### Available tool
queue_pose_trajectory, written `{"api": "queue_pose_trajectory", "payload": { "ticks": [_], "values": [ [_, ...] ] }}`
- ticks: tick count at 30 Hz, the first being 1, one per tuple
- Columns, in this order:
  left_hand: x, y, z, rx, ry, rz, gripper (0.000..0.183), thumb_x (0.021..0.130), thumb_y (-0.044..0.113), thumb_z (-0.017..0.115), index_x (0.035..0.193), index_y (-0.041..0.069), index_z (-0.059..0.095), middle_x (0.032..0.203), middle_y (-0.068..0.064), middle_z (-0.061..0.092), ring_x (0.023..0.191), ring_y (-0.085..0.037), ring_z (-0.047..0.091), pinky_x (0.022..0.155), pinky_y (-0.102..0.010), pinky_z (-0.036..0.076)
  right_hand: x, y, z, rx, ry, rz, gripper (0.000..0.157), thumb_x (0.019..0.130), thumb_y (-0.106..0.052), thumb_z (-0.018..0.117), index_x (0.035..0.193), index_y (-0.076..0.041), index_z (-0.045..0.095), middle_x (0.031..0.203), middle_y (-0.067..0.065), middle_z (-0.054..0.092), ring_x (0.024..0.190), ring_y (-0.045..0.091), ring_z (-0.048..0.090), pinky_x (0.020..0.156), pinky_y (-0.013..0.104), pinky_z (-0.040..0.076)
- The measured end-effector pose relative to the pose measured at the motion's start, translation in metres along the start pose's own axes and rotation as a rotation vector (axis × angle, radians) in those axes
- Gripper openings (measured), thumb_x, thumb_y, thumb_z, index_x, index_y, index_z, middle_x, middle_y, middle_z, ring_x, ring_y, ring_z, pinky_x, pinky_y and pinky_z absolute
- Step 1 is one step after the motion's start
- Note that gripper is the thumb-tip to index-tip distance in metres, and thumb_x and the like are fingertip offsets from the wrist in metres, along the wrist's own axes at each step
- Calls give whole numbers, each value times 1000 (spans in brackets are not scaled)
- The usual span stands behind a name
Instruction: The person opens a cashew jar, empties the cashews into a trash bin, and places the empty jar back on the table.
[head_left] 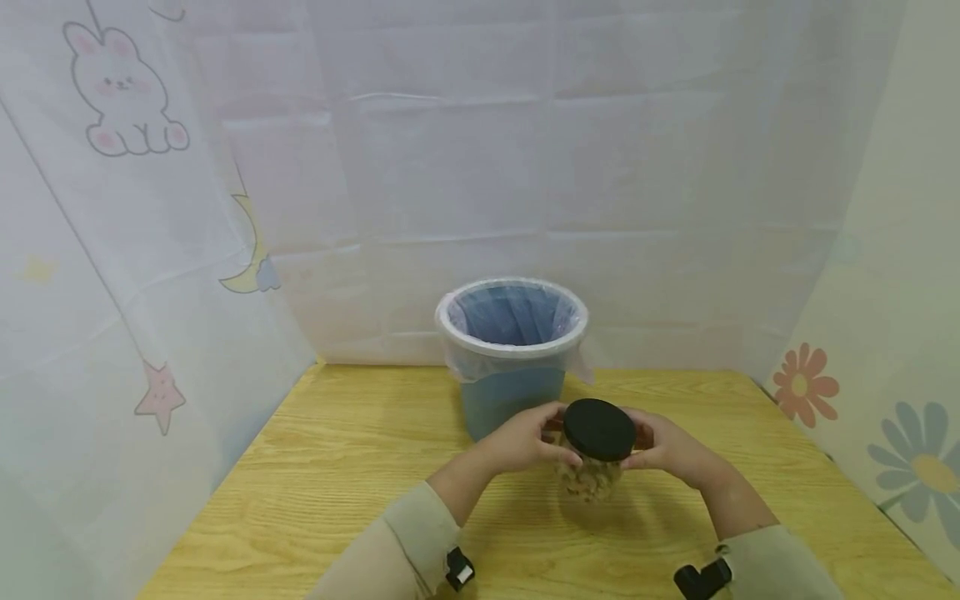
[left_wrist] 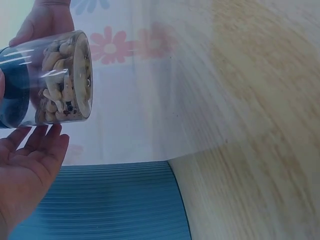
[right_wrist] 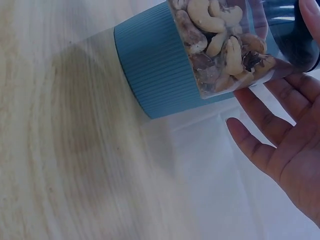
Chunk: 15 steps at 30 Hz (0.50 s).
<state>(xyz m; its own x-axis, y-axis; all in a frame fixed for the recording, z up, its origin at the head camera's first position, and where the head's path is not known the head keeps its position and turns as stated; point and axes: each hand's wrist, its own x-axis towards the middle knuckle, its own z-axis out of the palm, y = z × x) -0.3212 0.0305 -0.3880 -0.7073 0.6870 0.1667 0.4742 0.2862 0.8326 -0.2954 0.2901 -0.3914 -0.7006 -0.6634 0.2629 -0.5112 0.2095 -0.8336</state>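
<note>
Between the two hands is a clear jar (head_left: 588, 479) of cashews with a black screw lid (head_left: 598, 429). My left hand (head_left: 528, 437) grips its left side near the lid, and my right hand (head_left: 663, 446) grips the opposite side. The left wrist view shows the jar (left_wrist: 62, 82) above the wooden table, its round base in plain sight. Pale curved cashews (right_wrist: 232, 55) and some darker pieces show through the wall in the right wrist view. Fingers of the right hand (right_wrist: 295, 145) reach under the jar's side there.
Just behind the jar stands a blue ribbed bin (head_left: 510, 396) with a white rim (head_left: 517, 350) and a thin plastic liner. It rests on the wooden table (head_left: 337, 467). Pale printed sheets (head_left: 525, 167) hang along the back and both sides.
</note>
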Motion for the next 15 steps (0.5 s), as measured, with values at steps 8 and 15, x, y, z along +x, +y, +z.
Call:
{"api": "queue_pose_trajectory", "payload": {
  "ticks": [8,15],
  "values": [
    [-3,5,-5,-28,-4,47,56,76,29,73,126,25,49,119,12,53,110,-6,51,90,-32,45,3,-9,0,60,1,-54,54,86,5,57,134,9,33,123,-10,53,105,11,56,78,33,51],
    [-7,13,-7,-52,-1,76,56,82,29,67,133,28,43,125,10,50,113,-8,50,83,-23,46,7,-13,0,103,8,-89,55,87,7,54,137,4,32,130,-7,48,112,11,51,81,33,50]
  ]
}}
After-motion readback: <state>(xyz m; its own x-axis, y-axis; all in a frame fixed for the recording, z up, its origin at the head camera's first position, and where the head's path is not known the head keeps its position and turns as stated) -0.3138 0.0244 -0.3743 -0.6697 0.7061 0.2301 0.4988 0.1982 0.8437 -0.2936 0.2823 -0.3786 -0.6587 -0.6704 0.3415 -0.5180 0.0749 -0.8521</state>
